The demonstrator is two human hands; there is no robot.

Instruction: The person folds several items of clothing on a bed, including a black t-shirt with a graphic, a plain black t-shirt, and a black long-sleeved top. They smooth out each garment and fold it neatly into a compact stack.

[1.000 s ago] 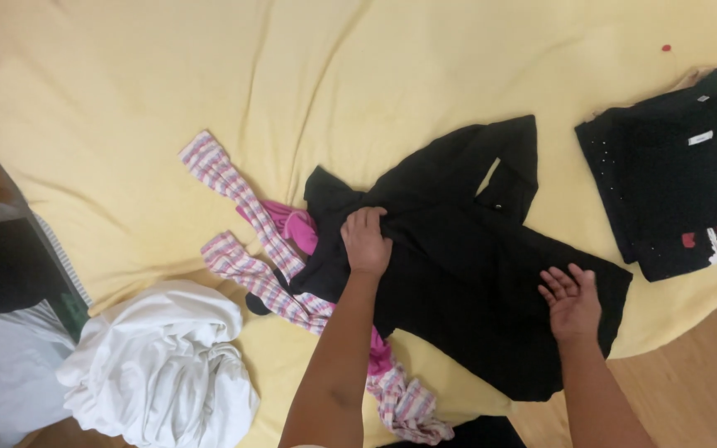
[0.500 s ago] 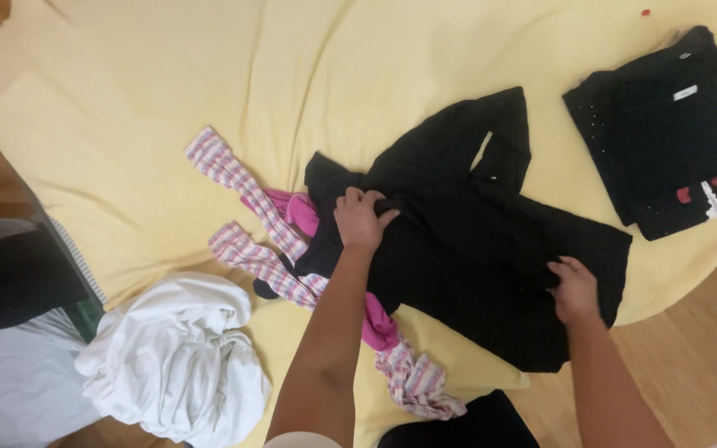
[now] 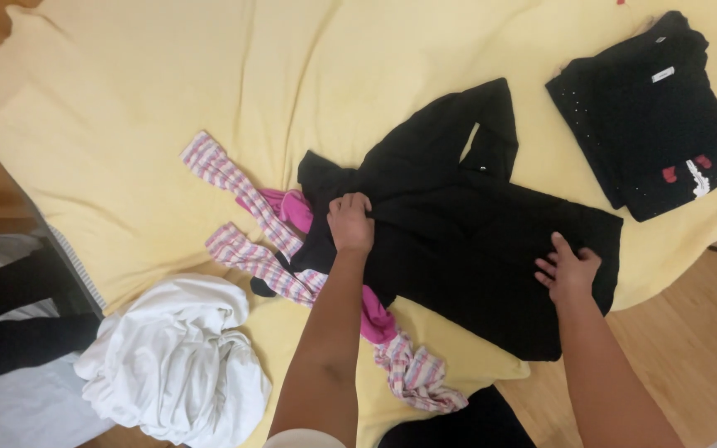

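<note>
**Both hands on black garment, spread on yellow-covered bed**

The left hand (image 3: 350, 222) is closed, fingers curled down into a bunched fold of the black garment (image 3: 466, 241) near its upper left edge, gripping the cloth. The right hand (image 3: 568, 270) lies open and flat, fingers spread, palm pressed on the garment's lower right part, close to its edge; it grips nothing.

The black garment lies mostly flat on the yellow sheet (image 3: 168, 91) covering the bed, one sleeve running up and away from the person. Its lower right corner reaches the bed's edge, above the wooden floor (image 3: 690, 348).

A pink-and-white striped garment (image 3: 246, 249) with bright pink parts lies just left of the black one, partly under it and under the left forearm, and trails down toward the near edge of the bed.

A crumpled white garment (image 3: 176, 365) sits at the bed's lower left corner, apart from both hands. A folded black top (image 3: 645, 116) with small studs and red marks lies at the upper right, well apart from the hands.
</note>
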